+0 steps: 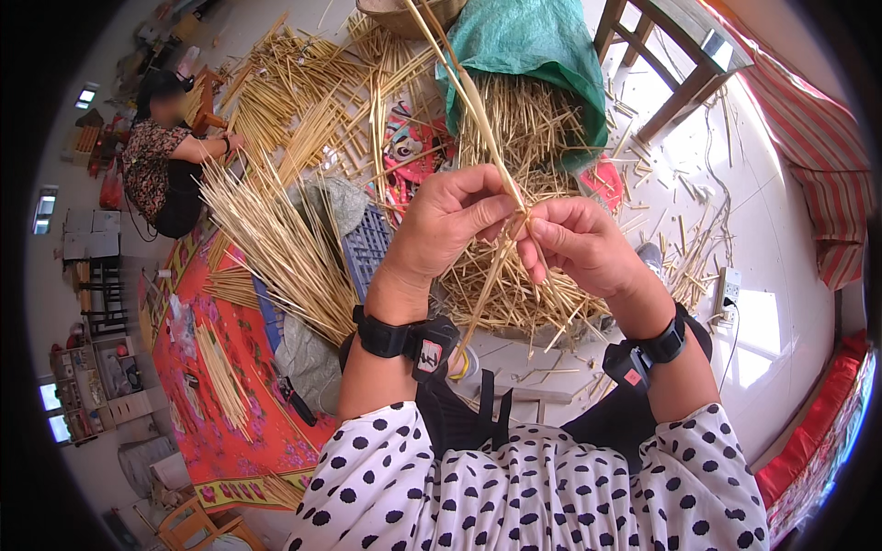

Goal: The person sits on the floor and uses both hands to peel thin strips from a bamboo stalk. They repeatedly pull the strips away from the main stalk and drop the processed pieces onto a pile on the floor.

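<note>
Between thumb and fingers my left hand grips a long pale straw stalk, which rises past the top of the view. My right hand pinches the same stalk lower down, where a leafy husk parts from it near the fingertips. Both hands meet closely in front of my chest. Below them lies a heap of short cut straw, spilling from a green woven sack. Left of my left arm stands a sheaf of long pale stalks, lying tilted over a blue plastic crate.
A person crouches at the left by piles of straw stalks. Scissors and a small stalk bundle lie on a red floral cloth. A wooden bench and a power strip are on the right.
</note>
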Demonstrator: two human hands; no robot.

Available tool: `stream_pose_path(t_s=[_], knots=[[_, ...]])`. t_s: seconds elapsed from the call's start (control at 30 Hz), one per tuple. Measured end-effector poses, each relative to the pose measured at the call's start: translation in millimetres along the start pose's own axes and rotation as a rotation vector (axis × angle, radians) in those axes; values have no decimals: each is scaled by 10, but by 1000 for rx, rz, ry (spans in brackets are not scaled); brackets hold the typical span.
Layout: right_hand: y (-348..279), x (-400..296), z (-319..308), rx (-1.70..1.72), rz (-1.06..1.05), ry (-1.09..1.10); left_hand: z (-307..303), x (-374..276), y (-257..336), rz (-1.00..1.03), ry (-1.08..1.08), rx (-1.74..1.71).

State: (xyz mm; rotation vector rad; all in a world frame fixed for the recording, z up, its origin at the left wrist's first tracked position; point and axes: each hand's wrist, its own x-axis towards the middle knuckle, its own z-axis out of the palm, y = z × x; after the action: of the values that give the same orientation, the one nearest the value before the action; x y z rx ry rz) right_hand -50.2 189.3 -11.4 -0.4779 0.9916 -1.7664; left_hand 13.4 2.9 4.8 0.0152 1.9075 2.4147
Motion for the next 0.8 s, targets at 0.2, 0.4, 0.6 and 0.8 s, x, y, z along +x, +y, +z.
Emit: stream_pose_path(t_s=[0.2,0.4,0.6,0.8], knots=[[-8,33,0,-90,1,88,9,35,-85,83,207,173],[5,64,-4,-191,-27,223,46,26,-75,69,206,61],[35,85,16,-333,-79,280,55,46,-153,10,178,101],[130,107,31,-617,-149,455,47,51,-176,23,205,235]])
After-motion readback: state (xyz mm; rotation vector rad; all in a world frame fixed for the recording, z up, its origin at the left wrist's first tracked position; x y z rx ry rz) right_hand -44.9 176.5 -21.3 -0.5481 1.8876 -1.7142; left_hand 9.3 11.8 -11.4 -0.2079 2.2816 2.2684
